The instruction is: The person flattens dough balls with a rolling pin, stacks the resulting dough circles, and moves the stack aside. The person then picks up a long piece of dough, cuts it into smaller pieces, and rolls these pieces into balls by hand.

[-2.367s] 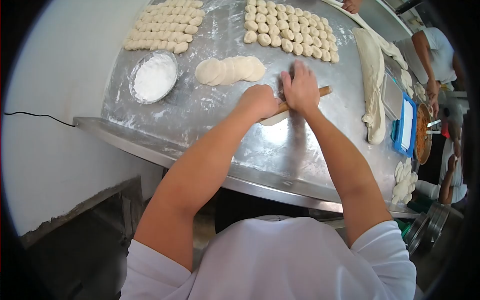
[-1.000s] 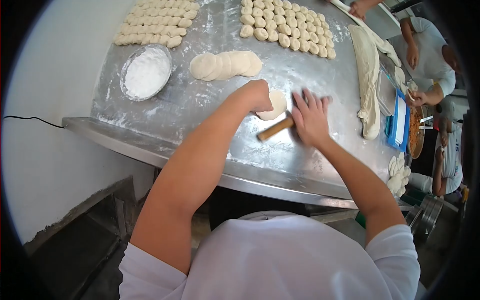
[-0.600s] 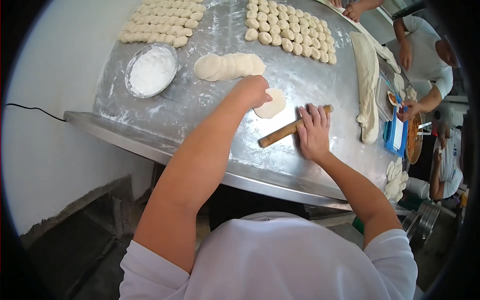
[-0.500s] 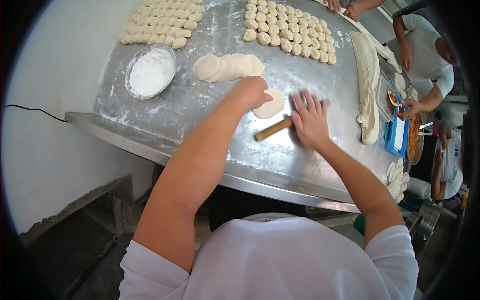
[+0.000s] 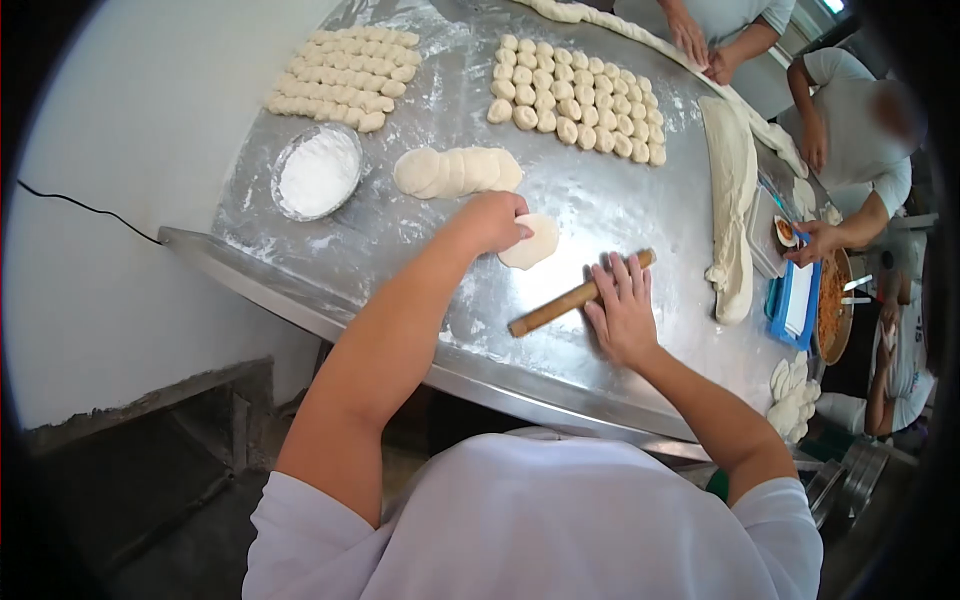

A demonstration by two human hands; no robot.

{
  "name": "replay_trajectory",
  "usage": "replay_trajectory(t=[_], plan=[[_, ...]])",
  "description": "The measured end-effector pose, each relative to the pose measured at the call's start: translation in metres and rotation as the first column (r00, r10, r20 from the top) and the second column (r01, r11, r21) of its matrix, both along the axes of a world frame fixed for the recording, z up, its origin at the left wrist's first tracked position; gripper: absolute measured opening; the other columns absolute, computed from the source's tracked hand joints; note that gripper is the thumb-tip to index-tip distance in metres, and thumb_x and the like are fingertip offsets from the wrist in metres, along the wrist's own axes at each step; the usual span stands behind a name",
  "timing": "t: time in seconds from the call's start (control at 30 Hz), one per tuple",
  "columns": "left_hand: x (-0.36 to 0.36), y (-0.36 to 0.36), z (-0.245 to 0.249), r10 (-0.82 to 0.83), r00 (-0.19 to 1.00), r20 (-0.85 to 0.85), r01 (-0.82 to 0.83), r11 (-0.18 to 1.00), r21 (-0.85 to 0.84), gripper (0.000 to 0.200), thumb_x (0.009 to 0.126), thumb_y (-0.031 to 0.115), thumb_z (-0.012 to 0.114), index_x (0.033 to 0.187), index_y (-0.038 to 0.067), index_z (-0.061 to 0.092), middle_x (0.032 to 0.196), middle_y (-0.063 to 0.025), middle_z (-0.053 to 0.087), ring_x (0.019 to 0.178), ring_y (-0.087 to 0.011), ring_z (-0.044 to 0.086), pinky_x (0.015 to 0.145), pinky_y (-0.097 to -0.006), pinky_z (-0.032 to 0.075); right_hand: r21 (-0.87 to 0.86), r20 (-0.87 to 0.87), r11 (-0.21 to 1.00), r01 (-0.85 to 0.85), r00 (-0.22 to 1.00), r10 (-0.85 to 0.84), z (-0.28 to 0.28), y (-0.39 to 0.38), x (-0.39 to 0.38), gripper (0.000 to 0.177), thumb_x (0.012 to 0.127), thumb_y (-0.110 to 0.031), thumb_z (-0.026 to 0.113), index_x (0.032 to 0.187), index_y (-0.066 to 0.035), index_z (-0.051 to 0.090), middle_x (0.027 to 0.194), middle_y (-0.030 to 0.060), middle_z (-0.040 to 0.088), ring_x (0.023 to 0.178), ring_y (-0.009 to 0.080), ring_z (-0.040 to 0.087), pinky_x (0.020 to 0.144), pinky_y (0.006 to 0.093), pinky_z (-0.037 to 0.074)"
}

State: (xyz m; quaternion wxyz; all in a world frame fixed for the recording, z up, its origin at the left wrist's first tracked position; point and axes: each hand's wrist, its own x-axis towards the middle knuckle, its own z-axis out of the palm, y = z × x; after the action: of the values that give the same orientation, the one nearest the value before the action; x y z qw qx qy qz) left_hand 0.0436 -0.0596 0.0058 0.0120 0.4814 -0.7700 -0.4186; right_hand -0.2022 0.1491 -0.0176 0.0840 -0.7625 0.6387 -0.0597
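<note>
My left hand pinches the left edge of a thin, flat round of dough lying on the steel table. Nearer my body, a wooden rolling pin lies slantwise. Across its right half rests my right hand, fingers stretched out and apart, with the thumb on the near side of the pin. The pin and the dough round are apart. Just beyond my left hand, a row of overlapping rolled dough rounds lies on the table.
Dough pieces stand in rows at back left and back centre. A bowl of flour is at left. Long dough, a blue tray and a pan of filling lie right. Co-workers' hands handle dough across the table.
My right hand and the rolling pin have come back toward my body, away from the dough round. More of the pin shows. The camera view has shifted slightly.
</note>
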Motion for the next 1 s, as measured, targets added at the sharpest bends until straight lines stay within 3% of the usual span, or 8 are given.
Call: replay_trajectory(t=[0.17,0.37,0.53,0.63,0.73,0.8,0.87,1.0], plan=[[-0.013,0.007,-0.007,-0.021,1.0,-0.005,0.021,1.0,-0.007,0.028,0.091,0.026,0.08,0.111,0.006,0.077,0.105,-0.0209,0.076,0.1,-0.0378,0.073,0.089,-0.0451,0.055,-0.015,0.07,0.999,-0.046,0.996,0.047,0.001,-0.045,0.003,0.064,0.104,-0.043,0.056,0.156,-0.006,0.047,0.165,0.0239,0.036,0.151,0.0493,0.031,0.124,0.068,0.017],[-0.02,0.006,-0.003,-0.037,0.997,0.068,0.039,0.999,-0.018,0.027,0.094,0.027,0.077,0.11,0.006,0.077,0.109,-0.023,0.075,0.104,-0.0411,0.071,0.091,-0.0475,0.055,-0.195,0.075,0.965,0.175,0.984,-0.163,-0.011,-0.157,0.044,0.07,0.105,-0.046,0.051,0.16,-0.004,0.041,0.17,0.0251,0.029,0.155,0.0485,0.027,0.126,0.0656,0.016],[-0.016,0.004,-0.016,-0.05,0.999,0.015,0.051,0.996,-0.074,0.032,0.094,0.03,0.077,0.114,0.005,0.077,0.111,-0.0234,0.075,0.106,-0.0409,0.071,0.093,-0.0473,0.055,0.007,0.049,0.985,0.171,0.984,-0.171,-0.005,-0.088,0.032,0.061,0.104,-0.041,0.054,0.155,-0.008,0.051,0.166,0.0235,0.035,0.153,0.0507,0.028,0.125,0.0672,0.014],[-0.015,0.006,-0.009,-0.113,0.994,0.001,0.113,0.991,-0.068,0.038,0.093,0.031,0.078,0.118,0.003,0.076,0.112,-0.0234,0.075,0.107,-0.04,0.071,0.094,-0.046,0.055,-0.05,0.015,0.997,0.063,0.998,-0.062,-0.004,-0.034,0.01,0.059,0.104,-0.039,0.054,0.155,-0.009,0.051,0.164,0.0248,0.037,0.149,0.0512,0.032,0.125,0.068,0.013],[-0.019,0.006,-0.006,-0.177,0.983,0.041,0.177,0.984,-0.001,0.035,0.094,0.032,0.076,0.115,0.003,0.076,0.111,-0.0237,0.075,0.106,-0.0403,0.071,0.094,-0.0468,0.055,0.013,-0.008,0.987,0.16,0.987,-0.16,0.0,-0.077,0.029,0.061,0.105,-0.042,0.053,0.157,-0.01,0.047,0.164,0.0251,0.037,0.149,0.0494,0.034,0.125,0.0678,0.015],[-0.026,0.006,-0.014,-0.178,0.981,0.078,0.179,0.984,-0.014,0.032,0.095,0.031,0.074,0.11,0.002,0.076,0.11,-0.0236,0.075,0.106,-0.0404,0.071,0.093,-0.0477,0.055,-0.084,-0.078,0.95,0.301,0.948,-0.307,-0.007,-0.134,0.054,0.067,0.106,-0.048,0.048,0.16,-0.009,0.042,0.166,0.0255,0.034,0.151,0.0466,0.034,0.125,0.0659,0.018],[-0.022,0.002,-0.018,-0.156,0.985,0.077,0.159,0.987,-0.035,0.03,0.097,0.03,0.072,0.106,0.002,0.075,0.11,-0.0234,0.075,0.105,-0.0406,0.071,0.092,-0.0486,0.055,-0.166,0.009,0.899,0.405,0.912,-0.409,-0.025,-0.166,0.064,0.069,0.106,-0.048,0.048,0.161,-0.007,0.041,0.167,0.0253,0.034,0.152,0.0459,0.033,0.125,0.0661,0.017],[-0.015,0.003,-0.023,-0.145,0.989,0.015,0.146,0.984,-0.102,0.029,0.098,0.029,0.069,0.102,0.001,0.073,0.112,-0.023,0.074,0.106,-0.0412,0.07,0.092,-0.0493,0.054,0.028,-0.039,0.933,0.358,0.933,-0.357,-0.003,-0.103,0.059,0.07,0.106,-0.048,0.047,0.161,-0.005,0.039,0.168,0.0288,0.029,0.154,0.0508,0.027,0.126,0.0653,0.015]])
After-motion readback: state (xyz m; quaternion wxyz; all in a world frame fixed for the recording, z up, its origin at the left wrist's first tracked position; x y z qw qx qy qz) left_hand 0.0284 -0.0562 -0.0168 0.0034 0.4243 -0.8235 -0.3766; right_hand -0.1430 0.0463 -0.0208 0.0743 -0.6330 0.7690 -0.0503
